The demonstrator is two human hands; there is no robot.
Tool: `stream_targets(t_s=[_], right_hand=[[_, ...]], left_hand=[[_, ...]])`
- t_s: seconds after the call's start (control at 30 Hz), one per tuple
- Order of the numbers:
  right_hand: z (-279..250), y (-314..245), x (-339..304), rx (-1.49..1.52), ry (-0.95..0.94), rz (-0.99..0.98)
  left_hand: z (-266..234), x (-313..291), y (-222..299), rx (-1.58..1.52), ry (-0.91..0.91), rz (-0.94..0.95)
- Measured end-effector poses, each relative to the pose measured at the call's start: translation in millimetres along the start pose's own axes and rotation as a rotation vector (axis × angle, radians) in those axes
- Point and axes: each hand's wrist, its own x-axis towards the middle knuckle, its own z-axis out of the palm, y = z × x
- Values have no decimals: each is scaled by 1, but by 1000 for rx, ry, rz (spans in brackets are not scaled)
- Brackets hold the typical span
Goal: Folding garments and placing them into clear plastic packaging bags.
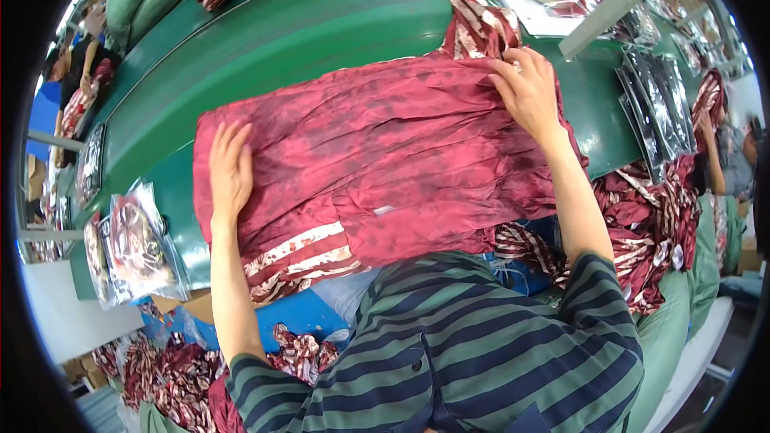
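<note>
A red garment (377, 144) with dark mottled patches lies spread before me across the green work surface. Its lower left corner shows a striped red-and-white part (301, 252). My left hand (231, 168) rests flat on the garment's left end, fingers stretched out. At the far right edge my right hand (529, 92) has its fingers bent on the cloth, closed on the edge. A striped red-and-white length (469, 12) runs away from the garment beside that hand. The undersides of both hands are hidden.
Clear-bagged packs (136, 244) lie at the left, and a stack of dark glossy packs (654, 108) at the right. A metal post (626, 4) rises at the far right. Striped garments (642, 224) pile up at my right, with more (176, 369) at lower left.
</note>
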Motion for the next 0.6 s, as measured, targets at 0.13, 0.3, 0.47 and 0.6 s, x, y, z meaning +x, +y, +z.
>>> stream_targets(t_s=[0.13, 0.3, 0.47, 0.6], right_hand=[[57, 54, -47, -15, -73, 297], [73, 72, -47, 81, -118, 431], [55, 64, -12, -127, -217, 602], [61, 57, 66, -298, -24, 409]], left_hand=[[22, -24, -31, 240, -60, -255], [27, -35, -52, 354, -74, -451], [29, -53, -49, 354, -55, -560], [17, -51, -33, 316, -52, -612]])
